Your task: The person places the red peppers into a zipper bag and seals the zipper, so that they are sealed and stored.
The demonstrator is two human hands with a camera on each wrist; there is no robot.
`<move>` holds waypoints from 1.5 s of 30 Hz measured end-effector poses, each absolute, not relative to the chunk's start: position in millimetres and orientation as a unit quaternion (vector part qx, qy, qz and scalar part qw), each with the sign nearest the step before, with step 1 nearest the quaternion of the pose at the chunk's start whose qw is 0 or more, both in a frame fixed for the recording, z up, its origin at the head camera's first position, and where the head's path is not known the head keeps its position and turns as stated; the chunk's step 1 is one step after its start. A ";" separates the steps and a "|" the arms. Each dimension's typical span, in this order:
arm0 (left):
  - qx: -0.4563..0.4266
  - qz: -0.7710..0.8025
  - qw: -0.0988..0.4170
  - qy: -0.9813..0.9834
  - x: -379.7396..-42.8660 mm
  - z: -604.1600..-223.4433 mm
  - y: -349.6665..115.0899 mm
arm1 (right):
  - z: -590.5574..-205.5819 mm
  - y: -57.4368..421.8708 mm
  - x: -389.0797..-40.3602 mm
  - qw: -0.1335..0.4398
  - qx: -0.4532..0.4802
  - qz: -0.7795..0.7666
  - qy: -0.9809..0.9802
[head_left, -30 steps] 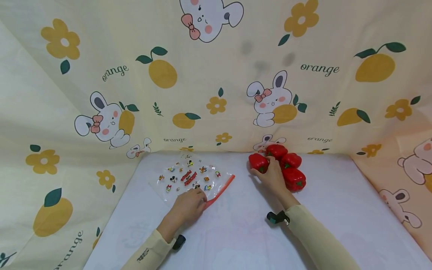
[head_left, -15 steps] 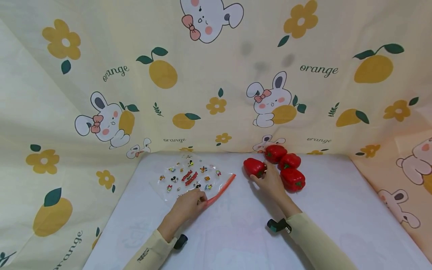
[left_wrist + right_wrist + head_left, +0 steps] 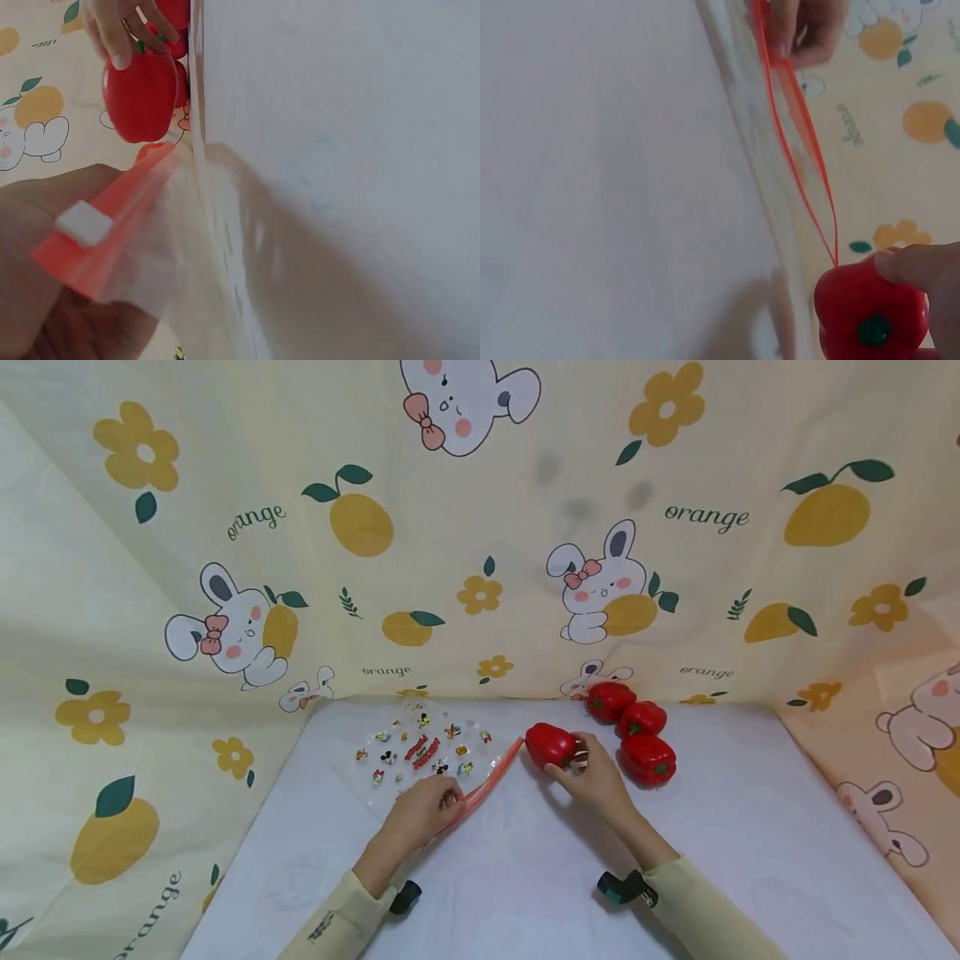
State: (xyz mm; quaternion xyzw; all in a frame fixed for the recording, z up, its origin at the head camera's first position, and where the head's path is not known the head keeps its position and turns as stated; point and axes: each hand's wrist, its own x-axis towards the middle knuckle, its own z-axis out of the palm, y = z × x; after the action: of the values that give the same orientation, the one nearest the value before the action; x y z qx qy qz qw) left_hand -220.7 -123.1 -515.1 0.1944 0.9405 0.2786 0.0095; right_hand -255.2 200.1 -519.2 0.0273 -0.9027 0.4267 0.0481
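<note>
My right hand grips a red bell pepper by its stem end, beside the far corner of a zip bag. In the right wrist view the thumb lies on the pepper, its green stem showing. The clear zip bag, printed with small cartoon figures, lies on the table at left. My left hand pinches its red-orange top edge. A white slider shows near that hand in the left wrist view. The two red strips of the mouth stand apart, as the right wrist view shows.
Three more red bell peppers sit together at the back right of the white-covered table. A cream cloth with rabbits and oranges hangs behind and along both sides.
My right hand has brought one pepper away from the others, left and nearer, to the bag's corner. The left hand has shifted slightly, and the bag's mouth has parted a little.
</note>
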 end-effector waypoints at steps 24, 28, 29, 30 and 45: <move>0.172 0.327 -0.066 0.927 -219.8 -508.8 -107.8 | -510.6 166.0 -207.4 0.014 0.081 0.511 -0.856; 0.162 0.325 -0.076 0.929 -217.2 -507.6 -104.5 | -512.8 160.9 -204.9 0.010 0.082 0.512 -0.855; 0.162 0.324 -0.079 0.929 -216.4 -506.8 -103.7 | -513.9 160.0 -204.5 0.010 0.082 0.510 -0.856; 0.159 0.323 -0.080 0.929 -215.5 -506.0 -102.7 | -514.9 159.1 -204.2 0.009 0.080 0.509 -0.857; 0.172 0.294 -0.111 0.934 -205.4 -502.7 -91.6 | -529.3 150.5 -206.0 -0.014 0.052 0.547 -0.835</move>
State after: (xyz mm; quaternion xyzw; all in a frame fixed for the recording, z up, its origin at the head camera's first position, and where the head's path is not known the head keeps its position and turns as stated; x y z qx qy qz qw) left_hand -205.4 -91.6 -502.7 0.1725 0.9336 0.2936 -0.1114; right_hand -206.0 150.5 -529.3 0.0524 -0.8352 0.5473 -0.0142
